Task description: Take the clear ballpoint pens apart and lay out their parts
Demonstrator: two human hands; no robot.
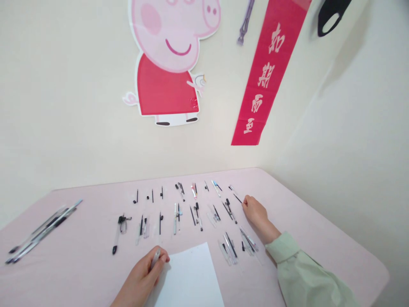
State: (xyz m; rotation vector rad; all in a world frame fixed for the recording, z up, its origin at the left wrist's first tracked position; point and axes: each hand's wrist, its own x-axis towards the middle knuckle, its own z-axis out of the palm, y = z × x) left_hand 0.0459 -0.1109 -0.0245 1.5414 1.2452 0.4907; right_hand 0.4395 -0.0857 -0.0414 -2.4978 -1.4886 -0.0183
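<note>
At the table's far right, my right hand (254, 211) is closed, its fingertips pinching the near end of a thin black pen refill (237, 198). My left hand (148, 269) is curled shut around a pen (156, 257). Only the pen's pale, translucent end shows above the fingers; the rest is hidden in the fist. Below that hand lies a sheet of white paper (191, 277), partly covered by it. Just beyond my right hand rests a small clear pen part with a black piece (232, 188).
Rows of taken-apart pens (197, 215), with clear barrels, black caps and refills, spread over the pink table (96, 273). Several whole pens (44, 232) lie bunched at the left. A wall behind bears a pig cutout (169, 89) and a red banner (255, 102).
</note>
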